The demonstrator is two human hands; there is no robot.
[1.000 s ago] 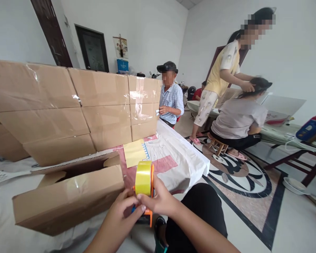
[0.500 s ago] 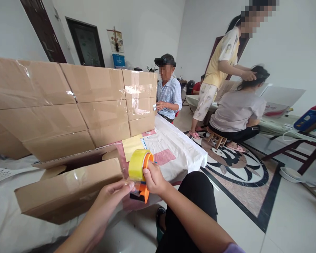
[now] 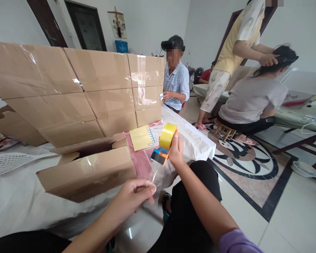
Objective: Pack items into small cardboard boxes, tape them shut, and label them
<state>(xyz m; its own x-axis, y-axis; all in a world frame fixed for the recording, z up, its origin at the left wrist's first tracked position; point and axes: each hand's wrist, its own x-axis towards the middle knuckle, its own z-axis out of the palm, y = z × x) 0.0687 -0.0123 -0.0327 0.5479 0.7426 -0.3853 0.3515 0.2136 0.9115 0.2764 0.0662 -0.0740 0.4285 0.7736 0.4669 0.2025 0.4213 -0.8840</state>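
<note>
My right hand (image 3: 176, 150) grips an orange and blue tape dispenser (image 3: 160, 156) loaded with a yellowish roll of packing tape (image 3: 168, 135). Lower and to the left, my left hand (image 3: 140, 193) pinches the free end of the clear tape (image 3: 155, 174), which stretches up to the dispenser. Left of both hands lies a cardboard box (image 3: 94, 170) on the covered table, its top flaps apart so that a dark gap shows. Neither hand touches this box.
Taped cartons (image 3: 107, 75) are stacked behind the box. A white perforated plastic piece (image 3: 13, 162) lies at left, and a yellow sheet (image 3: 141, 137) on the tablecloth (image 3: 192, 135). Across the table sits a person (image 3: 176, 80); two more people are at right near another table.
My right hand has lifted the dispenser up and to the right. My left hand has moved down and right with the tape end, so a length of tape now spans between them.
</note>
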